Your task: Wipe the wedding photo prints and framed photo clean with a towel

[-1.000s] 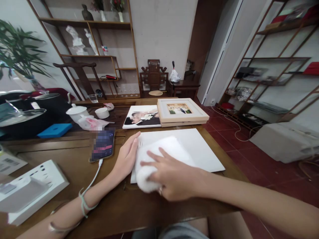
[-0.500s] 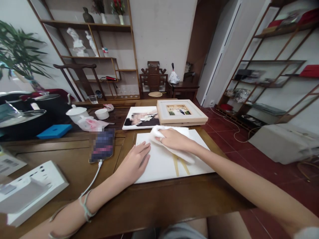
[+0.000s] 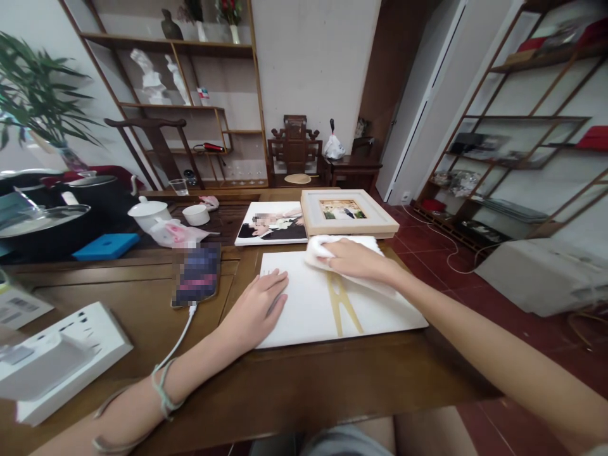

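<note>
A white board (image 3: 299, 310) with a tan A-shaped strip (image 3: 342, 304) on its face lies flat on the wooden table. My left hand (image 3: 259, 307) rests on the board's left edge, fingers stretched out and holding nothing. Over the board's far right part, my right hand (image 3: 358, 259) grips a white cloth (image 3: 318, 250) bunched under its fingers. The cloth covers the upper end of the tan strip. Just beyond the board lie a photo panel (image 3: 273, 225) and a pale framed picture (image 3: 349, 212), side by side.
On the left are a phone (image 3: 197, 275) with a charging cable, a white power strip (image 3: 71, 361), a blue box (image 3: 105, 246), a white lidded cup (image 3: 148, 214), a plastic bag (image 3: 178, 233) and dark pots (image 3: 42, 221). A covered grey box (image 3: 536, 272) stands on the floor at right.
My right hand has slid the cloth to the right across the board, showing more of the tan strip. My left hand stays in place. The view has shifted slightly.
</note>
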Available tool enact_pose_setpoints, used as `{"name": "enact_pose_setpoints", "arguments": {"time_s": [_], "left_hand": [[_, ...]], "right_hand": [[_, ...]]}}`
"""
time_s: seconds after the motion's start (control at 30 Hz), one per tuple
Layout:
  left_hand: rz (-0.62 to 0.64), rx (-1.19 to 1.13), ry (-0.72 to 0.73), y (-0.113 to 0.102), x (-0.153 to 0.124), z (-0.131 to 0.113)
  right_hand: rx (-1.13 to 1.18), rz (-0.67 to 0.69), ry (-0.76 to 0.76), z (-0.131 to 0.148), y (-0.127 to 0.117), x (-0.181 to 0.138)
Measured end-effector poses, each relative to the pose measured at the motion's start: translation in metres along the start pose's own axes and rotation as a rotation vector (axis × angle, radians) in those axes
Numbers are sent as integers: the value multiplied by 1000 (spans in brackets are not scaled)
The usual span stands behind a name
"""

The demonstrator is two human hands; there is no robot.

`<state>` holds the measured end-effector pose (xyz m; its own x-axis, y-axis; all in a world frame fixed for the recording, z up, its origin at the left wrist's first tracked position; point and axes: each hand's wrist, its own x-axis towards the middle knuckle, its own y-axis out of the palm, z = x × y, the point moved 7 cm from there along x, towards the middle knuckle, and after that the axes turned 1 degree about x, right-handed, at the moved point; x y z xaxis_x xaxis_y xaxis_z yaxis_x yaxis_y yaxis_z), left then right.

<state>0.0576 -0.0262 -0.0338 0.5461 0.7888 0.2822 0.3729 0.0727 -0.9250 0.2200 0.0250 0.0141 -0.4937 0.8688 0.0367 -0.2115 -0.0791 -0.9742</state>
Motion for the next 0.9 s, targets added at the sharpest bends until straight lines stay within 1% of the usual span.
{"name": "enact_pose_setpoints", "arguments": {"time_s": [0.13,0.2,0.23,0.27,0.33,0.4,0.43,0.47,0.57,0.67,0.77,0.9], "left_hand": [[-10,-8,9,-1,0,-1],[-18,-5,9,-2,1,-1],[-23,-3,10,-3,1,-1],[-26,1,11,-3,1,-2],[-26,10,12,-3,2,-2],[-21,24,16,-3,2,-2],[-19,31,19,-3,2,-3],[-18,35,24,-3,3,-3],[-26,30,38,-4,3,-3],[-36,19,41,-4,3,-3],[-39,18,41,-4,3,-3],[-49,14,41,-4,3,-3]], "right_hand": [[-51,-48,64,-50,-2,-45],[-76,-75,82,-67,0,-65],[-90,-91,66,-71,0,-72],[-112,-114,21,-71,1,-78],[-181,-156,-134,-61,4,-84],[-253,-168,-277,-48,11,-83],[-274,-163,-311,-43,15,-79],[-279,-153,-309,-41,18,-74],[-244,-138,-240,-42,22,-59],[-188,-95,-212,-42,22,-55],[-150,-33,-245,-31,21,-73],[-103,37,-280,-7,19,-122]]}}
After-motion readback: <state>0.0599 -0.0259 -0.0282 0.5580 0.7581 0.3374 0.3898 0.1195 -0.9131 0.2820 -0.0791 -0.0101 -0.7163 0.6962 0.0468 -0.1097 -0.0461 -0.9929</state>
